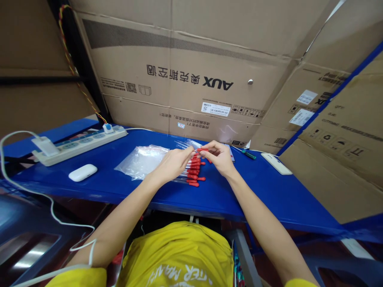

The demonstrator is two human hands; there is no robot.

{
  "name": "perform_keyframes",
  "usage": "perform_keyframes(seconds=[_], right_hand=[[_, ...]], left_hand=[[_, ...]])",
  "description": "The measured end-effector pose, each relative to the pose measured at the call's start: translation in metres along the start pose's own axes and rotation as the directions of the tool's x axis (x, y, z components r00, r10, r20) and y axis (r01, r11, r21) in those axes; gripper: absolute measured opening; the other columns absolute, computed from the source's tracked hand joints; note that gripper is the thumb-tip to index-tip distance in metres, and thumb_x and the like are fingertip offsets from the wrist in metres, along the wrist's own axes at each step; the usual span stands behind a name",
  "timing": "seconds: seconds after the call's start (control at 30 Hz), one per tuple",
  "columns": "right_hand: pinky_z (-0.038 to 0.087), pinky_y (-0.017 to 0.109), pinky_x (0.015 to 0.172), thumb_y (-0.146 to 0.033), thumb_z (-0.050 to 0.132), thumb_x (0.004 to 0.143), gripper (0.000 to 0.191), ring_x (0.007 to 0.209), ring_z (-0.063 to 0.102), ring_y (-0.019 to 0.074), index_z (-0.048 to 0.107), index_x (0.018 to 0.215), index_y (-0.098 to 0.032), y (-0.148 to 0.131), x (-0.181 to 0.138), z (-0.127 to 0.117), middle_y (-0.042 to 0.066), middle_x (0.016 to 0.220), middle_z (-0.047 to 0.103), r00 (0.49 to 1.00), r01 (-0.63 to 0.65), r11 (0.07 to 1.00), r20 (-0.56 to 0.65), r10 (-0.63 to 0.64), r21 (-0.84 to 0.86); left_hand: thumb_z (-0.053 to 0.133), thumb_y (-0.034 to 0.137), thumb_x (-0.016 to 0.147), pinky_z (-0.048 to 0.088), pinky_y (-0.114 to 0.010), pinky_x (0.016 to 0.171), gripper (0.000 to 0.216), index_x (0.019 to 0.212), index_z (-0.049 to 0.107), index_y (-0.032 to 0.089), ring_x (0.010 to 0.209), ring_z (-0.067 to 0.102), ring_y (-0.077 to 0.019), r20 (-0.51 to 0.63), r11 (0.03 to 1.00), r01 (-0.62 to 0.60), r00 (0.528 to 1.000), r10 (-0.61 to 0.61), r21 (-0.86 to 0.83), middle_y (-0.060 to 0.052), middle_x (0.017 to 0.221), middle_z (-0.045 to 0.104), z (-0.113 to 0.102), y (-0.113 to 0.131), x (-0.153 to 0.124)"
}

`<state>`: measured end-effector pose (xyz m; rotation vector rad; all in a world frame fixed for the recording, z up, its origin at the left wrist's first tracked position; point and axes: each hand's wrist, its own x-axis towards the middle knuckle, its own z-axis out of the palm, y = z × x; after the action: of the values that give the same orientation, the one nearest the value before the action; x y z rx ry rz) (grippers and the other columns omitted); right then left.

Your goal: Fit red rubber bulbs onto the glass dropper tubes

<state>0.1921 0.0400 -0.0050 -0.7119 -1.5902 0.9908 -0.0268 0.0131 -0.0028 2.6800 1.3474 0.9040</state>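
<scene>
My right hand (220, 156) pinches the red rubber bulb (202, 150) of a dropper. My left hand (176, 160) is closed close beside it, fingertips at the dropper's clear tube end; the exact grip is partly hidden. Below both hands lies a pile of droppers (194, 172), clear thin tubes with red bulbs pointing right. More clear tubes (191, 144) stick out behind the fingers, toward the cardboard. Left of the pile, partly behind my left hand, are clear plastic bags (143, 157) lying flat.
On the blue table (125, 195) stand a white power strip (80, 144) and a white earbud case (83, 173) at left. At right lie a green-handled screwdriver (249, 154) and a pale phone-like slab (275, 164). Cardboard walls (185, 52) enclose the back and right.
</scene>
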Motion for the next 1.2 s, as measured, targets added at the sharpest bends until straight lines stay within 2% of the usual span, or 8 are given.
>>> perform_keyframes(seconds=[0.5, 0.87, 1.2], right_hand=[[0.066, 0.041, 0.083, -0.054, 0.095, 0.075, 0.038, 0.086, 0.081, 0.0239, 0.077, 0.09, -0.025, -0.002, -0.001, -0.003, 0.004, 0.09, 0.083, 0.999, 0.015, 0.998, 0.03, -0.013, -0.053], [0.062, 0.034, 0.072, -0.048, 0.093, 0.079, 0.03, 0.076, 0.077, 0.0202, 0.081, 0.091, -0.024, -0.003, -0.001, -0.012, 0.003, 0.086, 0.083, 0.994, 0.044, 0.987, 0.103, -0.028, -0.155], [0.066, 0.036, 0.078, -0.045, 0.093, 0.079, 0.028, 0.082, 0.081, 0.0233, 0.082, 0.092, -0.023, -0.001, -0.001, -0.016, 0.004, 0.088, 0.084, 0.985, 0.018, 0.988, 0.173, 0.009, -0.151]], left_hand=[[0.034, 0.034, 0.114, 0.041, -0.031, 0.069, 0.032, 0.107, 0.063, 0.023, 0.074, 0.069, -0.0256, 0.06, 0.997, 0.013, 0.998, -0.017, 0.074, -0.008, 0.084, 0.073, -0.002, 0.001, 0.0], [0.035, 0.037, 0.114, 0.039, -0.031, 0.067, 0.034, 0.105, 0.064, 0.022, 0.073, 0.07, -0.0267, 0.091, 0.989, 0.0, 0.996, -0.014, 0.147, -0.008, 0.082, 0.074, 0.0, 0.002, 0.0], [0.04, 0.032, 0.114, 0.039, -0.03, 0.066, 0.029, 0.111, 0.066, 0.021, 0.076, 0.073, -0.0261, 0.145, 0.973, -0.021, 0.989, -0.013, 0.228, -0.009, 0.089, 0.078, -0.003, 0.007, 0.0]])
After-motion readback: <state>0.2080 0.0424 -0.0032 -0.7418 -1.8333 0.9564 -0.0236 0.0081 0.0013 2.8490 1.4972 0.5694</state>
